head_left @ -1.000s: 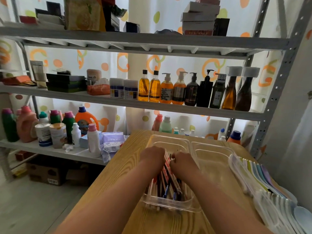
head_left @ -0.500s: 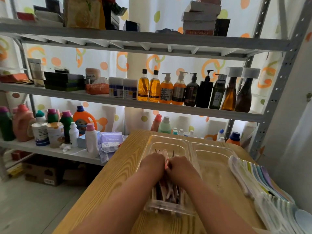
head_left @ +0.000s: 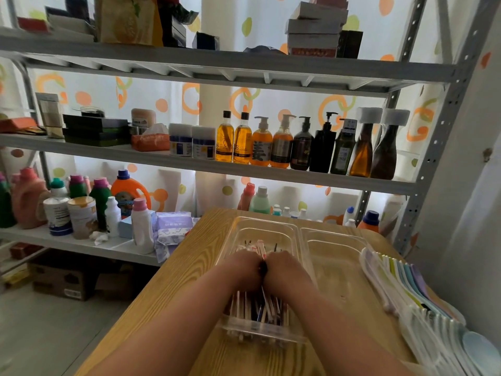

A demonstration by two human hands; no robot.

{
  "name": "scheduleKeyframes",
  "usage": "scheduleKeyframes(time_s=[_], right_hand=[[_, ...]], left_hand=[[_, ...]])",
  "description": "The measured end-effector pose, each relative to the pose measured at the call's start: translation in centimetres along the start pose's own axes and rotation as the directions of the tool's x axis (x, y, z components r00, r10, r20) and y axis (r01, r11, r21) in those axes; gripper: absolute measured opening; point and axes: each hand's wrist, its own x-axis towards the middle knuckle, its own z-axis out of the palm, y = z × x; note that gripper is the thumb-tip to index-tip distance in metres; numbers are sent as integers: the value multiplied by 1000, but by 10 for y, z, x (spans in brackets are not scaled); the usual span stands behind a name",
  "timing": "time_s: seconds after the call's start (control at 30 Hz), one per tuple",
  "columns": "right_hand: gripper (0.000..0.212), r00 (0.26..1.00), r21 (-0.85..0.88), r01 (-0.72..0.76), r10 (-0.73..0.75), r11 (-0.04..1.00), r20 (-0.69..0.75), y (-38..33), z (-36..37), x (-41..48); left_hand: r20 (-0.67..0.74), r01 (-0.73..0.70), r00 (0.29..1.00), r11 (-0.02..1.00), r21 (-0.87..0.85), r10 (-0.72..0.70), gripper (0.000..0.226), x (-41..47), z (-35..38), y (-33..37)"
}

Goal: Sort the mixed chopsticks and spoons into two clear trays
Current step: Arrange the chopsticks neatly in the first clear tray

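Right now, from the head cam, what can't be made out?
1. Head view: the left hand and right hand hide their own fingers, so the grip on the chopsticks is unreadable.
2. Head view: both hands cover the chopsticks' middle, so there is no count.
3. Head view: the spoons blur and run off the right and bottom edges.

Left hand (head_left: 241, 270), right hand (head_left: 288, 272) drawn together, touching; chopsticks (head_left: 260, 308) lowered flatter in tray (head_left: 245, 226).

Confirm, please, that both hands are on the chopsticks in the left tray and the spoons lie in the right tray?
No: the head view shows the spoons on the table beside the right tray; left hand and right hand are on the chopsticks in the left tray.
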Motion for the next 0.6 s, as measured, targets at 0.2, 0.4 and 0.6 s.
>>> scheduleKeyframes(time_s=[0.2,0.4,0.6], right_hand=[[28,999,-28,12,-13,1000,-44,0,1,2],[31,988,-112,-14,31,994,150,-3,0,4],[34,991,132,-1,-17,991,131,3,-16,6]], left_hand=[[-167,-30,986,991,-130,8,34,4,5,-4],[75,4,997,1000,-15,-3,40,11,10,-1],[55,21,998,957,-288,-5,33,10,4,-5]])
